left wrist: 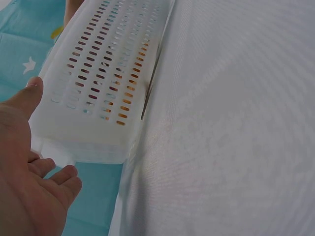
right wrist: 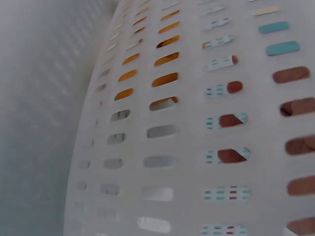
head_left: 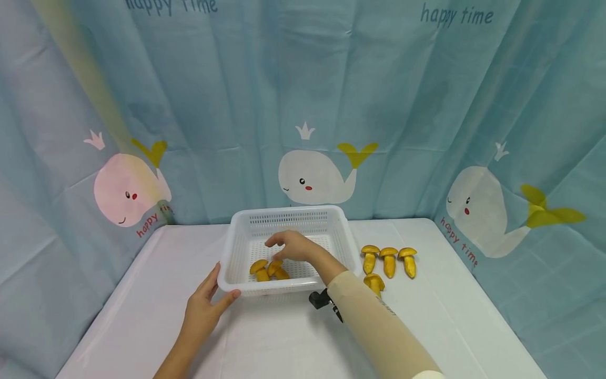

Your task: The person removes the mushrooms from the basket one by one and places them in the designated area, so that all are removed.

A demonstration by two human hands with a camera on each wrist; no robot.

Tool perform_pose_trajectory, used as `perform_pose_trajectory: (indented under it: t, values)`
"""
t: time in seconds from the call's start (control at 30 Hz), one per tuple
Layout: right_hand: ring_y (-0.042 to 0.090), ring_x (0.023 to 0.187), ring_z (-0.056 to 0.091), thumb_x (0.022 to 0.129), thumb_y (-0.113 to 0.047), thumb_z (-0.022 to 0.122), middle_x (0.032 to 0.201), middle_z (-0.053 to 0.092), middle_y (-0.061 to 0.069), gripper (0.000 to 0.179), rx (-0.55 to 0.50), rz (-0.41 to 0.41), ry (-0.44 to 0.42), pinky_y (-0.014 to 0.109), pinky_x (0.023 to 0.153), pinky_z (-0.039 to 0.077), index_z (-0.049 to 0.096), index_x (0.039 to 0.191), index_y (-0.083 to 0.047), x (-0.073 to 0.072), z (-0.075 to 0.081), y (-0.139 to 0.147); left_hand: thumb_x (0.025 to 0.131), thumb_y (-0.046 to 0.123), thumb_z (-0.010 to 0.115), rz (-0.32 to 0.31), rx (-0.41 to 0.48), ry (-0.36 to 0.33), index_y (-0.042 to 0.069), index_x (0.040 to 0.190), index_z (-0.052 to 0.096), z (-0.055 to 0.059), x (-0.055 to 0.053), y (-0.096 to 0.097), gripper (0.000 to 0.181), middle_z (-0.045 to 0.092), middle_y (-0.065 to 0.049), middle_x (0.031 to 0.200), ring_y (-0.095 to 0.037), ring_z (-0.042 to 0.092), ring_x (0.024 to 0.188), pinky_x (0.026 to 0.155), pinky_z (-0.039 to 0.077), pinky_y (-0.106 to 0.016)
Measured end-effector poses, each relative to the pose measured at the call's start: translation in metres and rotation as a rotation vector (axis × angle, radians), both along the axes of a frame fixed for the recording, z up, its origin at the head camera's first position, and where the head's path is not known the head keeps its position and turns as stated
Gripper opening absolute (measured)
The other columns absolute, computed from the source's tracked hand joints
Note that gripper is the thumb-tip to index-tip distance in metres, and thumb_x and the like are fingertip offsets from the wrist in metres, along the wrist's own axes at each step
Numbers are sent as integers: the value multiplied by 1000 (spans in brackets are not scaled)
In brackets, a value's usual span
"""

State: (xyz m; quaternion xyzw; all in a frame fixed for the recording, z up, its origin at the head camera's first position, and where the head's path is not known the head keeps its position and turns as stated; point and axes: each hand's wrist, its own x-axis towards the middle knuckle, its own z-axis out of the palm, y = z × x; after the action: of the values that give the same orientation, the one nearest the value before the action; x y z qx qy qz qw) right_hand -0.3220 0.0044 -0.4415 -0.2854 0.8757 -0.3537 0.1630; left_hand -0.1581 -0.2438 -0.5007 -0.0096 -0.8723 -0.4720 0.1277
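A white perforated plastic basket (head_left: pixel 286 287) stands on the table. At its near left corner my left hand (head_left: pixel 201 308) grips it, thumb on the front rim and fingers along the left side; the left wrist view shows this hand (left wrist: pixel 34 182) against the basket's end. Two yellow-brown toy mushrooms, one left (head_left: pixel 259 269) and one right (head_left: pixel 279 270), lie inside near the front wall. Over them hovers my right hand (head_left: pixel 295 246), fingers loosely bent, with a gap between thumb and forefinger. In the right wrist view the basket wall (right wrist: pixel 189 142) hides most of this hand.
Right of the basket, three mushrooms (head_left: pixel 389 262) stand in a row on the white table (head_left: pixel 450 316). Another mushroom (head_left: pixel 374 284) lies nearer, partly behind my right sleeve (head_left: pixel 379 326). A black wrist camera (head_left: pixel 321 299) sits under the right wrist. Behind hangs a blue whale-print curtain (head_left: pixel 227 131).
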Motion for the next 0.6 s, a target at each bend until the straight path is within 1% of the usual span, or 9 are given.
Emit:
perform_pose_trajectory:
  t: [0.17,0.27,0.33,0.47,0.6]
  values:
    - [28,133,55,89,-19,81,131,69,-4,43,16,2,-53,48,112,49,71,131,-16,-3,-6,0,88,42,80,2,5,-4,18,163,28,1,-1,0,95,31,-7,167,-33,40,148,100,28,3]
    - [27,132,56,88,-20,82,129,70,-6,44,47,15,-59,46,112,49,71,131,-16,-5,-10,0,88,44,80,6,5,-7,20,163,28,0,-1,0,95,31,-7,167,-33,40,148,100,28,3]
    - [28,132,57,89,-19,81,129,70,-5,44,59,30,-69,46,112,49,71,131,-15,-5,-12,1,88,44,80,3,8,-5,22,163,27,0,-1,0,95,30,-7,167,-33,39,149,100,28,3]
    - [29,131,57,88,-16,80,129,71,-1,43,89,60,-86,44,113,48,71,130,-13,-6,-13,2,88,44,79,-1,11,-5,21,163,27,-1,-1,0,95,30,-8,167,-33,39,149,100,27,3]
    - [25,127,59,87,-16,82,126,72,-4,41,126,64,-91,42,112,49,73,128,-14,-4,-14,2,88,44,79,-1,7,-11,20,164,26,-1,-1,0,95,29,-9,167,-33,39,149,100,27,4]
